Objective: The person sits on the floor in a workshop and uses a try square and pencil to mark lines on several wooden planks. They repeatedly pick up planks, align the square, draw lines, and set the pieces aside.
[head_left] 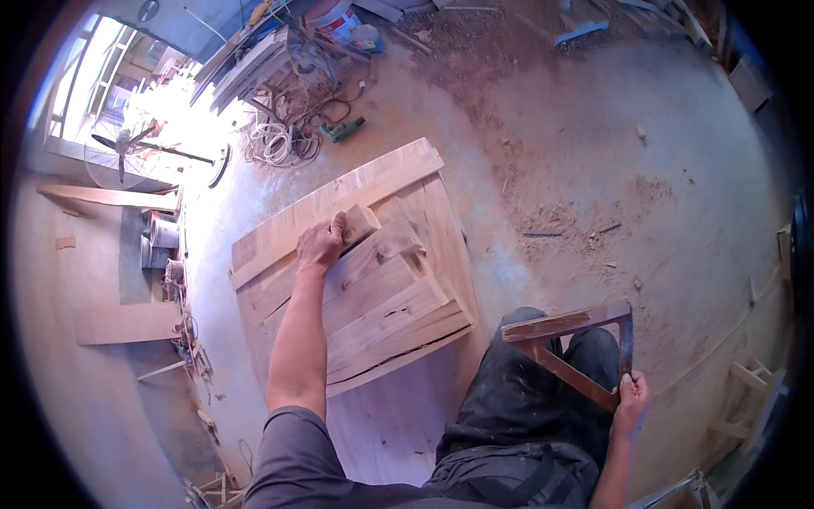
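Observation:
My left hand [320, 244] is closed on a short wooden board [362, 224] that lies on a stack of pale planks. Under and around it, several wide planks [386, 310] are piled at angles, one with a dark crack near its front edge. My right hand [630, 402] grips the lower corner of a brown wooden triangle square [570, 373], an open three-sided frame held above my right knee. Its thick, worn edge [560, 322] points left, toward the planks.
A green power tool [342, 130] lies beyond the stack, beside coiled white cable [273, 144]. A standing fan [124, 148] and white buckets [161, 236] are at the left. Wood shavings [577, 229] litter the floor right of the planks. Scrap boards are heaped at the back.

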### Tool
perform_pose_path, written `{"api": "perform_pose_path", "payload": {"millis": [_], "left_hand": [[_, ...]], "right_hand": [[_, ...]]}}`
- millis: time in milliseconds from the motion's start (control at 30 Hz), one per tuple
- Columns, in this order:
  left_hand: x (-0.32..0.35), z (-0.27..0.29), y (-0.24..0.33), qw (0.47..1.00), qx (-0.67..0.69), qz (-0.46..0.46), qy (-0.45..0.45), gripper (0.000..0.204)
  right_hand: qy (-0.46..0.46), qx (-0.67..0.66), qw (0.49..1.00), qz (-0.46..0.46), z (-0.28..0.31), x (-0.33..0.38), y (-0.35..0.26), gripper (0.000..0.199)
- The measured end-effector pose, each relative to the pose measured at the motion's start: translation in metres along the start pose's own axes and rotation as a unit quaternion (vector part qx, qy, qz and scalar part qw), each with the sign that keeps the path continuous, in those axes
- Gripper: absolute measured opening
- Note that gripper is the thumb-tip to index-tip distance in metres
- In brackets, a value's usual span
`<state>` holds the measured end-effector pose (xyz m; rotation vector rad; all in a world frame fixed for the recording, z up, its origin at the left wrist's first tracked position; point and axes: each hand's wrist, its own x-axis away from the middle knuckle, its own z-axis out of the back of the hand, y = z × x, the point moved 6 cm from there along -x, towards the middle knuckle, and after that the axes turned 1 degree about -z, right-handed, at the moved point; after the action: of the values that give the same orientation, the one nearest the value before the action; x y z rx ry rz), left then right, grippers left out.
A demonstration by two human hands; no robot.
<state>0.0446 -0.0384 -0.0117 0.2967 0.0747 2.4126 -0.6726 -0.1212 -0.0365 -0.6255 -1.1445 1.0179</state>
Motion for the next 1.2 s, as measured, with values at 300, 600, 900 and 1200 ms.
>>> {"api": "perform_pose_path", "payload": {"millis": [300, 600, 900, 1200], "left_hand": [[-0.005, 0.003, 0.012, 0.995, 0.056, -0.018, -0.083, 0.079], [-0.024, 0.012, 0.153, 0.954, 0.127, -0.223, -0.152, 0.060], [-0.030, 0.012, 0.146, 0.946, -0.092, -0.192, -0.245, 0.067], [-0.004, 0.026, 0.064, 0.960, -0.026, -0.123, -0.249, 0.069]], "right_hand": [[-0.021, 0.026, 0.999, 0.020, -0.007, -0.019, -0.013, 0.011], [-0.033, 0.041, 0.998, 0.026, -0.013, -0.016, -0.018, 0.010], [0.030, 0.056, 0.997, 0.031, -0.011, 0.008, -0.025, 0.013], [-0.003, 0.167, 0.985, 0.051, -0.027, 0.024, -0.043, 0.010]]}}
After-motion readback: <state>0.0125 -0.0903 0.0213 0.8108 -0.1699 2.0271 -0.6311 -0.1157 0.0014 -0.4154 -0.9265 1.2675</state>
